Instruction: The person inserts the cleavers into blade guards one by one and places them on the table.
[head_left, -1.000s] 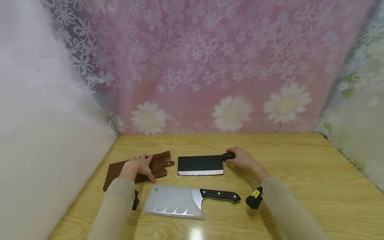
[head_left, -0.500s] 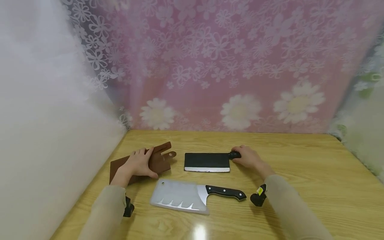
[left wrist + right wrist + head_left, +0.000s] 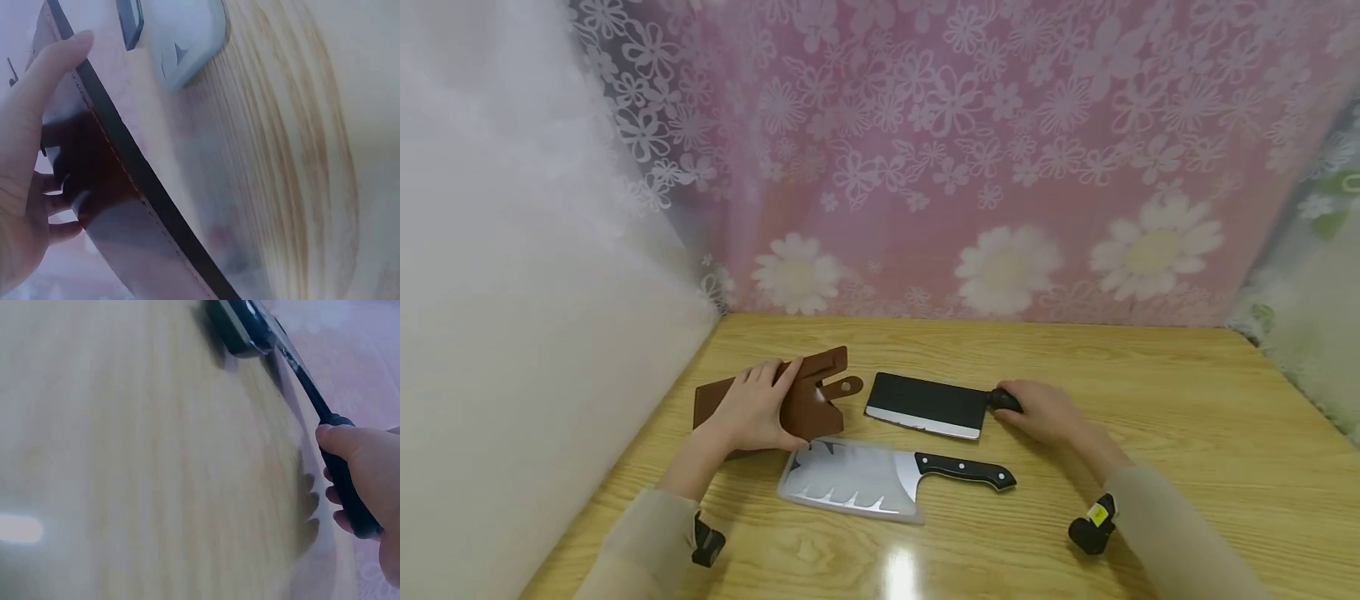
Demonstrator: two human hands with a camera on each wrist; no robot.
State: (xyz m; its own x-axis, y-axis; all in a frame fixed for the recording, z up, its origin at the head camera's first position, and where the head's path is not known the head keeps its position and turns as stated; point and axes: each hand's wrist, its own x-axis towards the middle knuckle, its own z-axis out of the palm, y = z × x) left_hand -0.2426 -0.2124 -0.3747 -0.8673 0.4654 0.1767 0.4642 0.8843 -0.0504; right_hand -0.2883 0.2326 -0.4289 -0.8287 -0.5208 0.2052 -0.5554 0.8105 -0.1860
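Note:
My left hand point(image 3: 752, 410) grips a brown leather knife sheath point(image 3: 808, 412), thumb on its near edge and fingers over the far one. The sheath's open end and snap strap point right, toward a cleaver with a black blade point(image 3: 928, 400). In the left wrist view the sheath point(image 3: 103, 169) is tilted and looks raised off the table. My right hand point(image 3: 1043, 411) holds that cleaver by its black handle point(image 3: 342, 472), with the thumb along the top. The blade lies slanted, its silver cutting edge toward me, apart from the sheath.
Nearer to me lies a second cleaver point(image 3: 966, 469), its blade inside a translucent white guard point(image 3: 857, 483) and its riveted black handle pointing right. The wooden table point(image 3: 1187, 467) ends at a floral pink curtain point(image 3: 880, 208). A white sheet point(image 3: 550, 292) borders the left.
The sheath has moved right, closer to the black cleaver. That cleaver has turned so its handle end sits nearer to me. My right wrist has shifted right and toward me.

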